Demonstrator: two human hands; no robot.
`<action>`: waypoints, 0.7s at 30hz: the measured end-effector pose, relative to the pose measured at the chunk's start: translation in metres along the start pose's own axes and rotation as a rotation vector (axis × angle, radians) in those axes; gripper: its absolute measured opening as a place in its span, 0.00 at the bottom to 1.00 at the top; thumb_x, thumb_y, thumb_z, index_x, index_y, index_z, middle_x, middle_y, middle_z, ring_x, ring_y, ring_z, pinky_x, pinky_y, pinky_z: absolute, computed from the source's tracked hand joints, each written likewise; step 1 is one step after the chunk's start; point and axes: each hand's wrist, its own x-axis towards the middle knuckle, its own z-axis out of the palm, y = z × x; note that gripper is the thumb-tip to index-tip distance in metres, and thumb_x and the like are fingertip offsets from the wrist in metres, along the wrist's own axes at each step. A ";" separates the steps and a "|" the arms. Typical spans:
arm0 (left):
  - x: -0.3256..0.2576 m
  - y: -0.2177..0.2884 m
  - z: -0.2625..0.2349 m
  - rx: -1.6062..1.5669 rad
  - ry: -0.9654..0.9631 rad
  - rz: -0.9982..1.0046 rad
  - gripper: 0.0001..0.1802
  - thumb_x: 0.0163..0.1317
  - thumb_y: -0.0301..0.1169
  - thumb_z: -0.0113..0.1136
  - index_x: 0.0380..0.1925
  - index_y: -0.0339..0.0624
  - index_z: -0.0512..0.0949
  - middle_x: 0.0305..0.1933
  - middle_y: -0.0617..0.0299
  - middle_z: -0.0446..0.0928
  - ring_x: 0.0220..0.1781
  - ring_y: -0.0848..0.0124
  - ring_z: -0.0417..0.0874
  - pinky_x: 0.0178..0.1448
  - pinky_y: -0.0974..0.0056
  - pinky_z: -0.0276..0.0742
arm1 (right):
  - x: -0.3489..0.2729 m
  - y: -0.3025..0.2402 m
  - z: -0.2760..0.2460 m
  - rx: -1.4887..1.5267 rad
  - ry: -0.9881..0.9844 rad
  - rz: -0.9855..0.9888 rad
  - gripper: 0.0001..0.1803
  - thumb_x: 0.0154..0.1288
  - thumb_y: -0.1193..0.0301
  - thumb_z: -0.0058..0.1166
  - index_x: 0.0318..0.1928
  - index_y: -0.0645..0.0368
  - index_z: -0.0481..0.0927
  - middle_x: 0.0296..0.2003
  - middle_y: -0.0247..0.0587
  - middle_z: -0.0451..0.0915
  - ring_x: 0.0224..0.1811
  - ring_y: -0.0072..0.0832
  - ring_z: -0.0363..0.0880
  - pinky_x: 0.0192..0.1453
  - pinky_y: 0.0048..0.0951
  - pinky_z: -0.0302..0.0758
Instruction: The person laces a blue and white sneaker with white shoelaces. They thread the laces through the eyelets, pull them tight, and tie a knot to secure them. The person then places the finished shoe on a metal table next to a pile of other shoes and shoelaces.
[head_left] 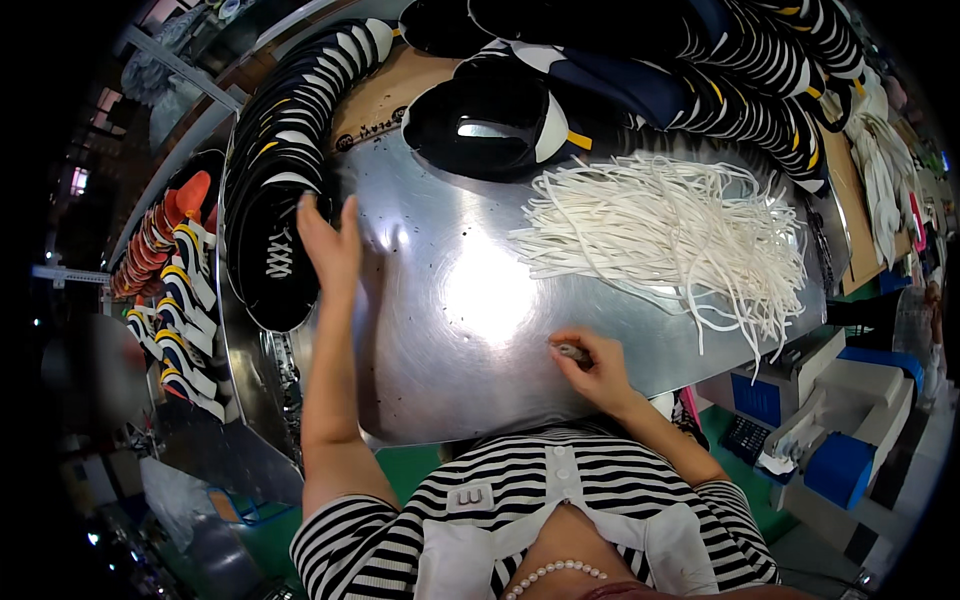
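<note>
My left hand (332, 248) is at the right edge of a black shoe upper (276, 275) with crossed white laces, the front one of a long stacked row. Its thumb stands apart from the fingers, and the fingertips reach the upper's edge. Over the near part of the metal table (430, 330), my right hand (595, 372) is closed around a short dark tool (575, 354), whose exact kind I cannot make out. Beyond it lies a big loose heap of white shoelaces (670, 235). A single black upper (480, 120) with a white and yellow end rests behind the laces.
More stacked dark uppers (740, 90) line the far right edge. At left, beyond the table, are striped uppers (185, 310) and orange-red pieces (165, 235). A grey and blue machine (840, 430) stands to the right. Cardboard (385, 100) lies under the far stacks.
</note>
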 end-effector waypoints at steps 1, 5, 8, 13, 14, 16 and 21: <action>-0.014 0.041 0.000 0.035 -0.025 0.099 0.28 0.62 0.36 0.64 0.55 0.26 0.70 0.57 0.36 0.72 0.59 0.44 0.71 0.67 0.48 0.63 | -0.001 0.006 0.000 0.073 0.051 0.048 0.10 0.61 0.70 0.65 0.43 0.57 0.83 0.26 0.37 0.82 0.22 0.18 0.76 0.28 0.20 0.71; -0.007 0.158 0.037 -0.277 -0.196 0.307 0.20 0.60 0.38 0.66 0.48 0.37 0.80 0.48 0.50 0.80 0.54 0.51 0.76 0.62 0.54 0.68 | 0.043 -0.016 -0.027 -0.139 0.163 -0.012 0.07 0.64 0.71 0.62 0.42 0.58 0.84 0.29 0.38 0.83 0.22 0.22 0.76 0.28 0.24 0.71; 0.030 0.200 0.099 -0.162 -0.359 0.258 0.27 0.57 0.46 0.67 0.46 0.34 0.80 0.45 0.46 0.82 0.50 0.48 0.80 0.55 0.53 0.74 | 0.109 -0.019 -0.031 -0.452 0.286 -0.227 0.11 0.64 0.64 0.60 0.40 0.58 0.84 0.32 0.39 0.82 0.31 0.39 0.81 0.35 0.35 0.75; 0.049 0.179 0.096 -0.543 -0.523 -0.160 0.26 0.56 0.48 0.64 0.44 0.36 0.80 0.39 0.46 0.83 0.45 0.52 0.84 0.49 0.57 0.77 | 0.169 0.004 -0.013 -0.727 0.167 -0.183 0.13 0.58 0.61 0.64 0.39 0.55 0.85 0.35 0.42 0.81 0.35 0.42 0.82 0.39 0.39 0.77; 0.043 0.174 0.069 -0.724 -0.515 -0.248 0.22 0.59 0.42 0.65 0.46 0.36 0.80 0.40 0.53 0.84 0.45 0.61 0.84 0.49 0.61 0.76 | 0.172 0.014 -0.015 -0.643 0.204 -0.185 0.12 0.57 0.62 0.63 0.38 0.56 0.85 0.38 0.44 0.82 0.36 0.44 0.82 0.40 0.41 0.76; 0.028 0.165 -0.003 -1.206 -0.449 -0.494 0.21 0.64 0.36 0.65 0.52 0.34 0.76 0.50 0.59 0.81 0.50 0.69 0.81 0.54 0.65 0.74 | 0.177 0.020 -0.030 -0.435 0.172 -0.091 0.12 0.58 0.62 0.62 0.37 0.57 0.84 0.37 0.45 0.82 0.36 0.42 0.82 0.41 0.40 0.75; -0.082 0.129 -0.119 -2.168 -0.667 -0.699 0.21 0.60 0.34 0.64 0.51 0.38 0.73 0.33 0.59 0.75 0.41 0.70 0.71 0.45 0.63 0.60 | 0.167 -0.023 -0.065 0.118 0.017 0.022 0.13 0.64 0.62 0.60 0.38 0.61 0.83 0.28 0.31 0.81 0.30 0.19 0.74 0.35 0.23 0.69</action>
